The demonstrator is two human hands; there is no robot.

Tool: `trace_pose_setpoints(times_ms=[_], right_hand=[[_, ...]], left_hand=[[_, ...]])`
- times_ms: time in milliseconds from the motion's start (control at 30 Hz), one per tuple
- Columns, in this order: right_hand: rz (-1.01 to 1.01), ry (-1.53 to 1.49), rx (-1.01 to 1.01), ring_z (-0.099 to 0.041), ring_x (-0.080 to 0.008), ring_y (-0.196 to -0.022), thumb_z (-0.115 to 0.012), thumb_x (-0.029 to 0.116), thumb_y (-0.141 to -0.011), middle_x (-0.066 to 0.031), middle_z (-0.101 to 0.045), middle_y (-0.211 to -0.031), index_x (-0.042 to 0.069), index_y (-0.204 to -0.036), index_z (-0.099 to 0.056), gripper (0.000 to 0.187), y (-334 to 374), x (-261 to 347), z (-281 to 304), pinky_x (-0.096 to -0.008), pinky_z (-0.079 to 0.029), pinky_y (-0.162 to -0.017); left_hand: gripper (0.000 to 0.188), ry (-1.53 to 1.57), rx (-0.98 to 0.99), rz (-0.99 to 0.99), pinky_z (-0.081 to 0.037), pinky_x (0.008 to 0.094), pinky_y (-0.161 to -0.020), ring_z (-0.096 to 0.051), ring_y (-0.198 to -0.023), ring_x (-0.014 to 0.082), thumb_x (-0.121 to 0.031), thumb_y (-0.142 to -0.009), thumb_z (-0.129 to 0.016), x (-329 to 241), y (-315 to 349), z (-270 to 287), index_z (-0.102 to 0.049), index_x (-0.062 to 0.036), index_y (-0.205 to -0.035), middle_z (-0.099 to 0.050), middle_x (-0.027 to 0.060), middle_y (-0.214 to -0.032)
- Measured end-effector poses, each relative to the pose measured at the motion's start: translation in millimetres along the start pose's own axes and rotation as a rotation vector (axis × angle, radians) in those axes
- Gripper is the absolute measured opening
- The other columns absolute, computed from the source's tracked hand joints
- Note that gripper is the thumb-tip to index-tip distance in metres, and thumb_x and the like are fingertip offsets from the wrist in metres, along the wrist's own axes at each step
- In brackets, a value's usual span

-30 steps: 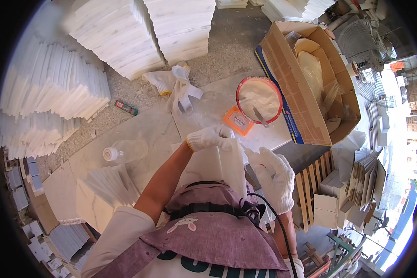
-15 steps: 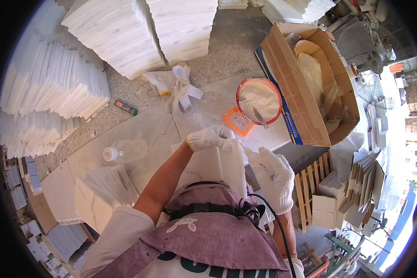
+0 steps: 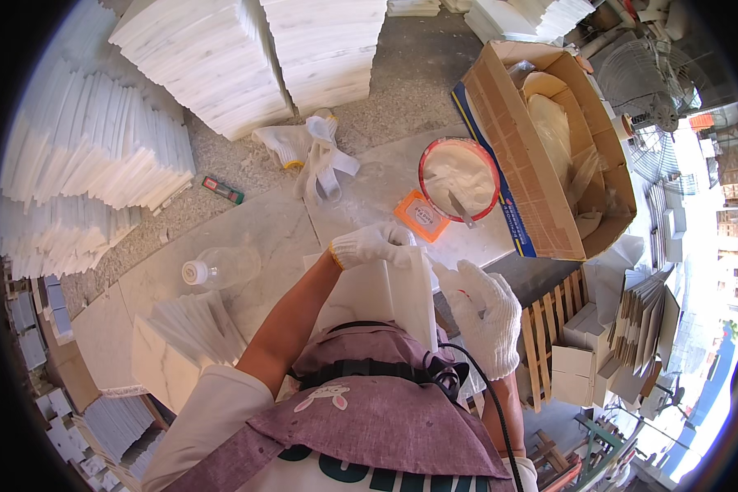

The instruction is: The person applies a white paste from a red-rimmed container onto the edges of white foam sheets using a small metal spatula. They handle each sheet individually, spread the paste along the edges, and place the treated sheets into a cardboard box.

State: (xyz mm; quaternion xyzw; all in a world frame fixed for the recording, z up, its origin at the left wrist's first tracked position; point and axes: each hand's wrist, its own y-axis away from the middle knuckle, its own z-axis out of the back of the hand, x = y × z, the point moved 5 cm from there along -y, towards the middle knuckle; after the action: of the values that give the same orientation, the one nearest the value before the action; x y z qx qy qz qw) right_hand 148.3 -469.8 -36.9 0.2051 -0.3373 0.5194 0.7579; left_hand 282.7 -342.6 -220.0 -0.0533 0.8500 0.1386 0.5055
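Observation:
My left hand (image 3: 367,246), in a white knit glove, is closed over the top of a white marble-look tile (image 3: 414,299) that stands on edge in front of my apron. Just right of the tile is my gloved right hand (image 3: 485,316), its fingers curled inward near the tile's side. What that hand holds, if anything, is too small to make out. Beyond my hands lie an orange packet (image 3: 421,215) and a red-rimmed tub of white paste (image 3: 447,153), with a putty knife (image 3: 461,210) resting in it.
A clear bottle (image 3: 221,268) lies on the left of the marble-look work surface (image 3: 275,225). Farther off are white gloves (image 3: 291,145) and a small green-and-red box (image 3: 222,190). Tall tile stacks (image 3: 205,70) stand behind; an open carton (image 3: 525,148) is at right.

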Motion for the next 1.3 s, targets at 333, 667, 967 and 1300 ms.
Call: trace_pose_setpoints(times_ms=[333, 667, 967, 1300], right_hand=[[0.016, -0.014, 0.003, -0.067, -0.0298, -0.077, -0.073, 0.012, -0.078, -0.0148, -0.068, -0.088, 0.005, -0.11, -0.07, 0.033, -0.1, 0.8, 1.5, -0.0362, -0.054, -0.07], [-0.022, 0.011, 0.038, -0.066, -0.0305, -0.078, -0.073, 0.012, -0.078, -0.0152, -0.067, -0.087, 0.005, -0.11, -0.069, 0.034, 3.2, 0.1, 3.1, -0.0374, -0.053, -0.07], [-0.003, -0.019, 0.023, -0.066, -0.0291, -0.074, -0.073, 0.011, -0.077, -0.0149, -0.067, -0.084, 0.004, -0.109, -0.069, 0.033, 3.6, -0.6, 3.8, -0.0366, -0.053, -0.067], [0.03, -0.005, 0.012, -0.065, -0.0294, -0.071, -0.073, 0.011, -0.077, -0.0145, -0.067, -0.082, 0.003, -0.107, -0.07, 0.032, 3.3, -0.8, 5.0, -0.0367, -0.052, -0.064]], left_hand=[[0.018, 0.022, 0.01, 0.053, -0.038, 0.0228, -0.064, -0.048, -0.071, 0.0037, -0.021, -0.075, -0.079, 3.9, -1.4, 0.0, -0.068, -0.0078, -0.083, -0.057, -0.0083, -0.076], [0.018, -0.001, 0.0, 0.026, -0.037, 0.0224, -0.062, -0.047, -0.07, 0.0037, -0.021, -0.075, -0.078, 7.0, -2.7, 2.1, -0.068, -0.007, -0.081, -0.055, -0.0088, -0.074], [0.014, 0.017, -0.001, 0.025, -0.033, 0.023, -0.056, -0.043, -0.063, 0.0035, -0.018, -0.074, -0.076, 7.6, -4.3, 1.1, -0.067, -0.0066, -0.074, -0.052, -0.0094, -0.068], [0.014, 0.01, -0.015, 0.062, -0.036, 0.0228, -0.058, -0.047, -0.066, 0.0035, -0.018, -0.074, -0.076, 2.7, -2.8, -1.0, -0.069, -0.0056, -0.076, -0.056, -0.0083, -0.07]])
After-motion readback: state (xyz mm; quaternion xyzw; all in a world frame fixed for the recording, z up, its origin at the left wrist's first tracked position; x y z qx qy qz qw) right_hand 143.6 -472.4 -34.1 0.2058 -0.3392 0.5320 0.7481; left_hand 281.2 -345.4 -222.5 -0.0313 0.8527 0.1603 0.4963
